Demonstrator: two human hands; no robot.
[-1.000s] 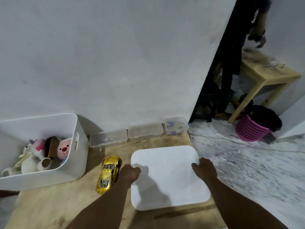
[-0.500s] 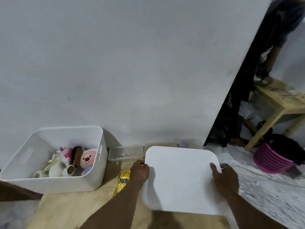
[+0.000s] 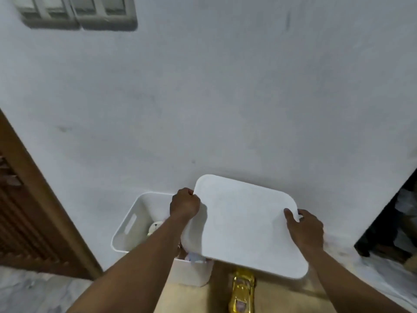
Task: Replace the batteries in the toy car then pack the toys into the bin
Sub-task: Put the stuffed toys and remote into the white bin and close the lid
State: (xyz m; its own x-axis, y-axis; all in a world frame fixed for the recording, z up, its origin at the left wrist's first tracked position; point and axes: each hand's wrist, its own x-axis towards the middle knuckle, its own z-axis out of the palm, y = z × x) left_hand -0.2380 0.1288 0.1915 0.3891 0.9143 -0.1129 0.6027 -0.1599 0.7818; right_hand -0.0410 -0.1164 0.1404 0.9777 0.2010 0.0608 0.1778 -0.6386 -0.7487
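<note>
I hold a white square lid in the air with both hands. My left hand grips its left edge and my right hand grips its right edge, thumb on top. The lid overlaps the right part of the white bin, which stands against the wall. A pale plush toy shows inside the bin, partly hidden by my left forearm. The gold toy car lies on the wooden board below the lid, nose toward me.
A wooden board carries the bin and car. A brown wooden door frame stands at the left. White wall fills the background, with switch plates at the top left. A dark doorway opens at the right. Marble floor surrounds the board.
Both hands lifted the lid off the board and carried it left, so it now overlaps the bin. The view swung left and up; the clear boxes are out of sight.
</note>
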